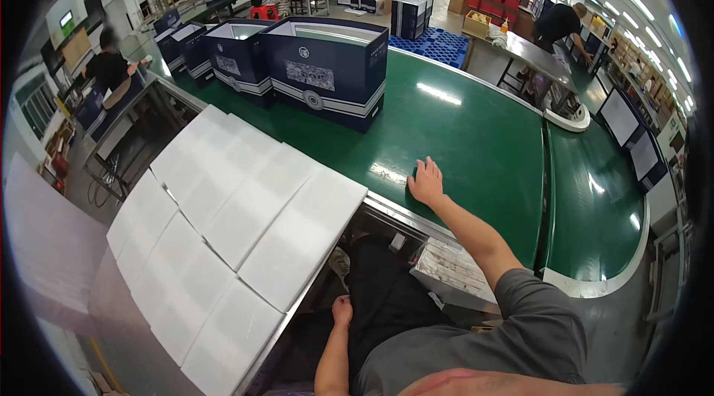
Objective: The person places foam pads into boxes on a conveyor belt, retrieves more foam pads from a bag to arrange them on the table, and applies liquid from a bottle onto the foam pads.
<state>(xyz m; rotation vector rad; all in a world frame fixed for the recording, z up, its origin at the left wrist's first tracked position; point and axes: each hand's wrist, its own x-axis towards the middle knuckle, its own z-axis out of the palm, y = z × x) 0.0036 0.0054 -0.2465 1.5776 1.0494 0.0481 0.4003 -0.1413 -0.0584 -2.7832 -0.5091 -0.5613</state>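
My right hand [426, 181] reaches over the green conveyor belt [468, 150], fingers stretched out and holding nothing; it appears to rest on the belt near the inner edge. Down by my dark trousers, my left hand [342, 310] is curled into a fist beside my leg, with nothing visible in it. Left of my legs, several white flat sheets or pads [223, 195] lie in overlapping rows on a work surface. Beyond them, a dark blue open-topped box [327, 76] with white bands stands on the belt, and another blue box [234, 61] is close behind it.
The belt curves right past a metal rail, with more boxes [645, 158] at the far right. Below the belt edge is a worn white box [454, 269]. A blue plastic pallet [435, 46] stands behind the belt. Several people work farther off, one at a metal table.
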